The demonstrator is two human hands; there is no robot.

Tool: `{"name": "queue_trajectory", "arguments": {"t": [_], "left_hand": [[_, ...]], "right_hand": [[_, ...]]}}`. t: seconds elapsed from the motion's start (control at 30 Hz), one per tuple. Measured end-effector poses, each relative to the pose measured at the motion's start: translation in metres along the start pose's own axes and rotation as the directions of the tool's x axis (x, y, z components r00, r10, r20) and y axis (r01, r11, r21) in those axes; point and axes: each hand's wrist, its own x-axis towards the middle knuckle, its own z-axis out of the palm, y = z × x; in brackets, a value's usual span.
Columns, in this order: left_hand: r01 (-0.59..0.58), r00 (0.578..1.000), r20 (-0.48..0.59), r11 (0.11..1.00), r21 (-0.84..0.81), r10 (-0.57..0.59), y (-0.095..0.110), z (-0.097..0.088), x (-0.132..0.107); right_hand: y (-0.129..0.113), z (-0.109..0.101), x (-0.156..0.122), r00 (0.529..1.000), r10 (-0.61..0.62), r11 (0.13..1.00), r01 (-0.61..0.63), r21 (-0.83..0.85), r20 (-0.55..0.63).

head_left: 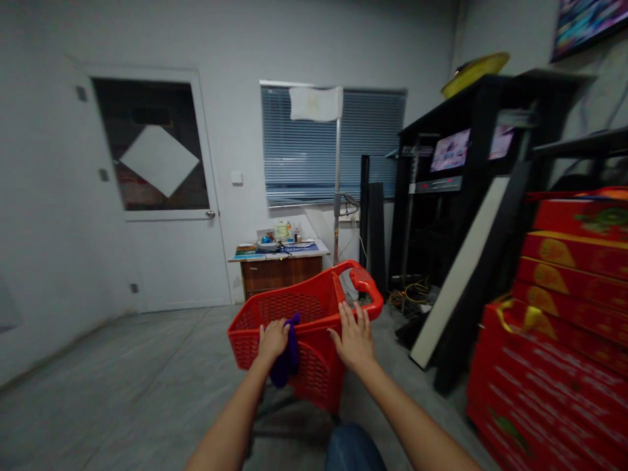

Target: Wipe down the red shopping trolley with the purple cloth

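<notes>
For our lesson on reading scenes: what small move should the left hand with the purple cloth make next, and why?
Probably slide the purple cloth along the rim of the red basket. The left hand grips it against the near rim, while the right hand lies flat on the rim, seemingly steadying the basket.

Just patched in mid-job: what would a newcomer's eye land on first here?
The red plastic basket at centre draws the eye first. The left hand clutches a purple cloth against its near rim, while the right hand lies flat on the rim by the handle. Stacked red boxes fill the right edge.
</notes>
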Motion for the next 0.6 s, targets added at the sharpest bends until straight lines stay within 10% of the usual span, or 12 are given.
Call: {"name": "queue_trajectory", "arguments": {"t": [0.23,0.47,0.6], "left_hand": [[-0.186,0.983,-0.029,0.978,-0.095,0.184,0.075,0.024,0.003],[-0.054,0.999,-0.014,0.994,-0.091,0.053,0.030,0.017,0.006],[-0.048,0.998,0.025,0.992,-0.119,0.051,0.044,0.018,0.025]], "right_hand": [[0.000,-0.008,0.001,0.998,-0.062,0.998,0.062,-0.011,-0.013],[0.032,-0.014,0.006,0.965,0.136,0.991,-0.137,0.010,-0.224],[0.018,-0.009,0.002,0.959,0.146,0.989,-0.139,0.048,-0.244]]}}
